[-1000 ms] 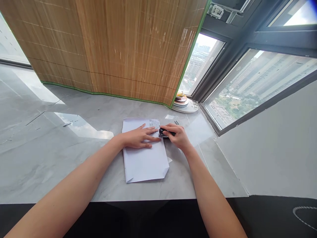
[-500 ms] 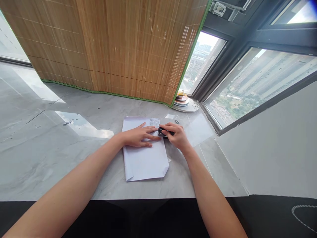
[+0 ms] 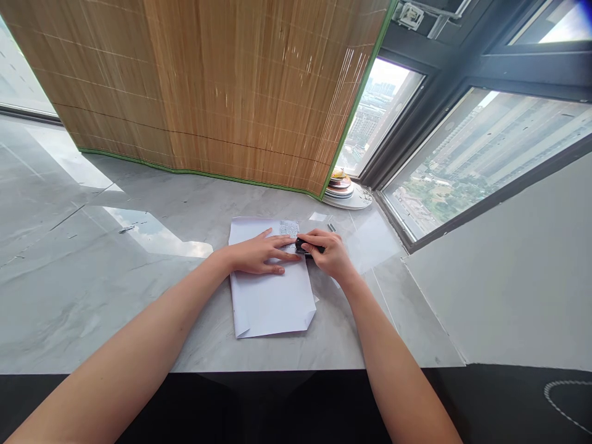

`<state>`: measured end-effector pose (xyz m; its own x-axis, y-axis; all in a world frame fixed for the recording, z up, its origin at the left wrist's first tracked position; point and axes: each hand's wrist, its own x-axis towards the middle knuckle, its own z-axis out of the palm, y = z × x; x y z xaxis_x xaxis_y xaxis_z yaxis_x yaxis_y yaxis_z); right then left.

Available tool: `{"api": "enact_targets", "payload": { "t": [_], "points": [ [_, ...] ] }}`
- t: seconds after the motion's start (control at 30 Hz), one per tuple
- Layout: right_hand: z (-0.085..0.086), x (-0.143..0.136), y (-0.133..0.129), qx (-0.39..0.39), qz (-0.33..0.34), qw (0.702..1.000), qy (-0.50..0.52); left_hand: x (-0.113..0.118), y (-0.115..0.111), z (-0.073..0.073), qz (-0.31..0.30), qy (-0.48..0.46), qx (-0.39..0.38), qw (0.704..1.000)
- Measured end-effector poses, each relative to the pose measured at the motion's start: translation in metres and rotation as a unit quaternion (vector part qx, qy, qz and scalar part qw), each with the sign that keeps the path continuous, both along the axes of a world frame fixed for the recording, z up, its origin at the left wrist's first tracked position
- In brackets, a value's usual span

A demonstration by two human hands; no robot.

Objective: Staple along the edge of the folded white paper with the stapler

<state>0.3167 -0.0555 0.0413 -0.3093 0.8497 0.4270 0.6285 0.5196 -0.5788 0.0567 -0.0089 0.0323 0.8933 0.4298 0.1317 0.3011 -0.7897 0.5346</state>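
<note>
White paper point(image 3: 272, 305), folded at its lower corners, lies on the grey marbled surface, with a block of dark print near its upper right. My left hand point(image 3: 261, 254) rests flat on it, fingers spread toward the right edge. My right hand point(image 3: 330, 256) is closed around a small black stapler point(image 3: 303, 245), whose front end sits over the paper's right edge, close to my left fingertips. Most of the stapler is hidden by my right hand. Just beyond that hand lie small grey staple strips point(image 3: 331, 227).
A bamboo blind point(image 3: 208, 92) with green edging hangs at the back. Stacked plates point(image 3: 345, 194) stand in the corner by the windows. A clear sheet point(image 3: 374, 240) lies to the right, and dark scraps point(image 3: 127, 230) lie to the left. The surface's front edge point(image 3: 268, 371) is near me.
Almost nothing differs. Both hands, the stapler and the paper stay in the same place.
</note>
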Motion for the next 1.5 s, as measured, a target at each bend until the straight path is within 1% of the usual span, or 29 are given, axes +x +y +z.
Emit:
{"api": "enact_targets", "payload": {
  "t": [0.23,0.33,0.47,0.57,0.67,0.73,0.87,0.97,1.07,1.13,1.2,1.23,1.27,1.3,1.33,1.37,1.43,1.47,1.5],
  "points": [
    [0.002,-0.005,-0.003,0.014,-0.016,0.999,-0.047,0.000,0.001,-0.003,-0.015,-0.029,0.043,0.999],
    [0.002,-0.010,-0.005,0.023,-0.024,0.994,-0.104,0.000,0.002,-0.004,-0.020,-0.013,0.040,0.999],
    [0.000,-0.018,-0.006,0.051,-0.041,0.980,-0.187,0.000,0.003,-0.004,-0.027,-0.002,0.033,0.999],
    [0.001,-0.015,-0.008,0.057,-0.036,0.980,-0.189,0.000,0.002,-0.003,-0.024,0.000,0.033,0.999],
    [0.002,0.000,-0.008,0.042,-0.022,0.986,-0.157,-0.001,0.001,-0.002,-0.024,0.025,0.031,0.999],
    [0.002,0.013,-0.006,0.034,-0.044,0.989,-0.135,-0.002,0.002,-0.001,-0.027,0.047,0.031,0.998],
    [-0.001,0.032,0.002,0.028,-0.134,0.985,-0.108,-0.003,0.004,-0.001,-0.028,0.065,0.038,0.997],
    [-0.004,0.037,0.006,0.013,-0.169,0.980,-0.102,-0.004,0.006,-0.003,-0.030,0.073,0.044,0.996],
    [-0.006,0.040,0.006,-0.022,-0.193,0.976,-0.094,-0.004,0.006,-0.004,-0.028,0.074,0.051,0.996],
    [-0.006,0.041,0.006,-0.050,-0.213,0.972,-0.089,-0.003,0.005,-0.004,-0.028,0.070,0.054,0.996],
    [-0.006,0.039,0.006,-0.057,-0.244,0.965,-0.082,-0.001,0.005,-0.002,-0.026,0.051,0.059,0.997],
    [-0.006,0.036,0.006,-0.046,-0.264,0.961,-0.070,0.000,0.006,0.000,-0.016,0.024,0.064,0.998],
    [-0.005,0.031,0.005,-0.029,-0.281,0.958,-0.049,0.000,0.007,0.002,0.012,-0.018,0.072,0.997],
    [-0.005,0.024,0.005,-0.009,-0.290,0.957,-0.023,-0.001,0.008,0.004,0.059,-0.075,0.085,0.992],
    [-0.004,0.015,0.003,0.009,-0.290,0.957,0.005,-0.003,0.011,0.005,0.125,-0.141,0.101,0.977],
    [-0.003,0.005,0.001,0.022,-0.278,0.960,0.030,-0.006,0.014,0.006,0.203,-0.205,0.120,0.950],
    [-0.001,-0.019,-0.005,0.034,-0.231,0.971,0.060,-0.014,0.020,0.005,0.356,-0.296,0.147,0.874],
    [0.000,-0.031,-0.008,0.036,-0.203,0.976,0.066,-0.018,0.024,0.004,0.418,-0.318,0.151,0.837],
    [0.000,-0.044,-0.012,0.037,-0.175,0.981,0.069,-0.023,0.027,0.002,0.466,-0.329,0.147,0.808]
  ]
}}
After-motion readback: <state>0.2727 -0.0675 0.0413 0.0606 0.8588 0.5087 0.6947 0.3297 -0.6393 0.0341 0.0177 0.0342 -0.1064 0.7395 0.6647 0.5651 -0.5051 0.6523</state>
